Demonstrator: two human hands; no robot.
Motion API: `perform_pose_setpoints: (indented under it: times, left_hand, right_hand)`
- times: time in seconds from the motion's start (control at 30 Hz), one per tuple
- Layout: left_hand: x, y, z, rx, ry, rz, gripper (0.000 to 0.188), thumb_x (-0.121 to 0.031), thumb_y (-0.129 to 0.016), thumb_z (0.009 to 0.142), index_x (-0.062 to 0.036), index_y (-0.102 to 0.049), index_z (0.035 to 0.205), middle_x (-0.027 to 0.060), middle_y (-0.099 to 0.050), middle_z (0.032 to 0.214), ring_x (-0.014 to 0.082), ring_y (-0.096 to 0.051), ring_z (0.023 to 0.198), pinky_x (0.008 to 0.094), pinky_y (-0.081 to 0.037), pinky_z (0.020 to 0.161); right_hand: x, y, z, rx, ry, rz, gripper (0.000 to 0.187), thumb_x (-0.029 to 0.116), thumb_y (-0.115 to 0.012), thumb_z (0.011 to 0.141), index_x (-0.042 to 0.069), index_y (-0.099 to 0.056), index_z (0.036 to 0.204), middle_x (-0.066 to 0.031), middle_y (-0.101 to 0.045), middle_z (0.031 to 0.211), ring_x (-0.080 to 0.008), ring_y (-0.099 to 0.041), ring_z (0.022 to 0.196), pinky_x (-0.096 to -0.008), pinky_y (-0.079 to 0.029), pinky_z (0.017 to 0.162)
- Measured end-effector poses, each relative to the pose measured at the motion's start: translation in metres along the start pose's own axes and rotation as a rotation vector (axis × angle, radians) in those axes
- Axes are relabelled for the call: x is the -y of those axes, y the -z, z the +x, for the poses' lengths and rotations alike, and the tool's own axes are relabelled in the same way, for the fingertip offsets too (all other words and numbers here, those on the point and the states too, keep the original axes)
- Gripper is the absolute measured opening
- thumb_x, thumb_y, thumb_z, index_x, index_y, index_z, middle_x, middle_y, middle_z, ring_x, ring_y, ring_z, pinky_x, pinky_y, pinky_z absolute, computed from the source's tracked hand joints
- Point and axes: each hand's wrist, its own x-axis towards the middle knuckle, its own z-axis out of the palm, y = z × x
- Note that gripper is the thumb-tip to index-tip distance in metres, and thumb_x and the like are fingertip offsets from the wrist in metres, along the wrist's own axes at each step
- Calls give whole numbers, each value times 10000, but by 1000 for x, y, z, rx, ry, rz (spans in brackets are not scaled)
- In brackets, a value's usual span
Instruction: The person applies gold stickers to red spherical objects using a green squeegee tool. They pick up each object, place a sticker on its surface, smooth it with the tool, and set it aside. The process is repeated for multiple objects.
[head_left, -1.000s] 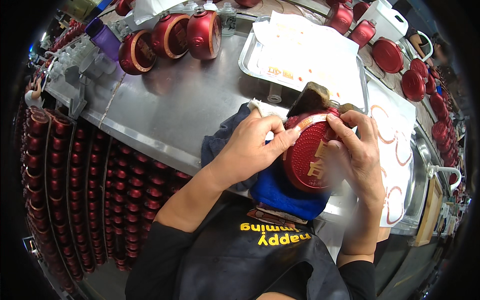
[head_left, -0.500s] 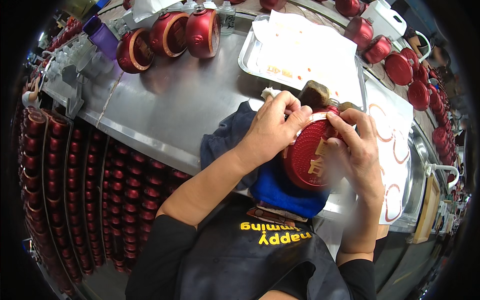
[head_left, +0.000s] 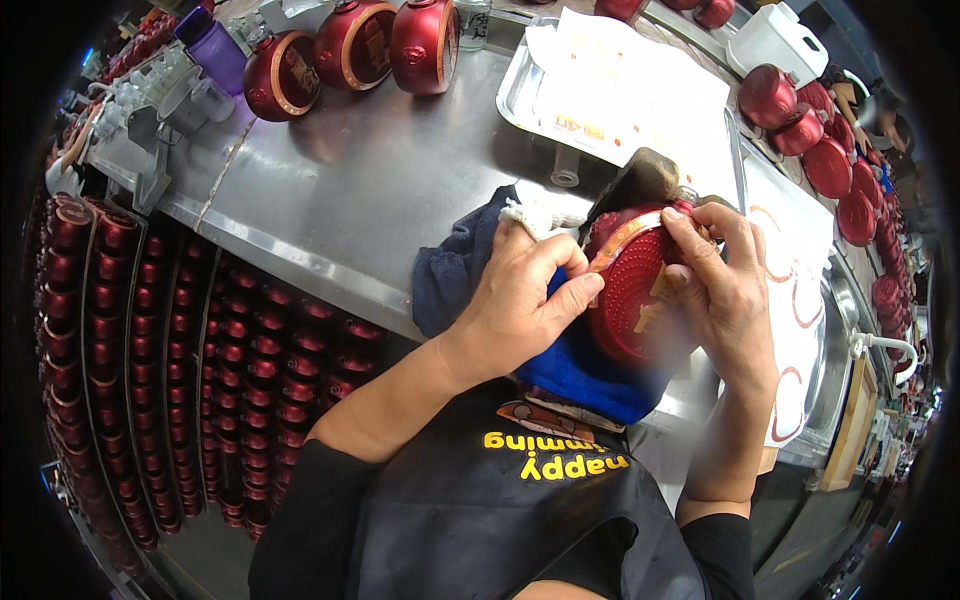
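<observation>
A round, flat red bottle (head_left: 622,318) with a dotted face and gold raised characters is propped on a blue cloth (head_left: 592,388) before me. A thin curved gold strip (head_left: 632,238) runs along its upper left rim. My left hand (head_left: 525,290) pinches the strip's lower end between thumb and forefinger, and a white cloth (head_left: 540,215) shows at its other fingers. Near the bottle's neck, the fingers of my right hand (head_left: 728,290) press on the strip's upper end. A blur covers part of the bottle's right side. Behind the neck sits a brown, worn block (head_left: 648,178).
A metal tray (head_left: 515,90) carrying white sheets lies beyond the bottle. Several red bottles (head_left: 355,48) stand far left, others at right. White paper with ring-shaped strips (head_left: 785,385) lies right. A dark blue towel (head_left: 450,275) rests by my left hand. Racked bottles (head_left: 260,400) fill the lower left.
My left hand has moved down and left along the bottle's rim, with more of the gold strip now showing between my hands. My right hand stays near the neck. The view has shifted slightly.
</observation>
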Motion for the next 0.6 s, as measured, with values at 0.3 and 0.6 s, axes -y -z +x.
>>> perform_pose_setpoints:
  times: [0.3,0.6]
  left_hand:
    - [-7,-2,-12,16,24,83,232,-245,-745,932,-63,-615,869,175,-594,979,365,-505,1048,454,-373,981]
    - [13,-21,-11,-85,117,-138,355,-341,-672,1014,-38,-529,1132,138,-566,1105,303,-499,1053,419,-379,993]
  right_hand:
    - [0,0,-1,-1,-6,-1,481,67,-781,818,125,-708,1290,-119,-601,1219,-331,-570,1104,-429,-523,922]
    - [0,-1,-1,5,-7,-29,473,71,-776,824,127,-708,1289,-117,-603,1218,-327,-566,1103,-427,-514,936]
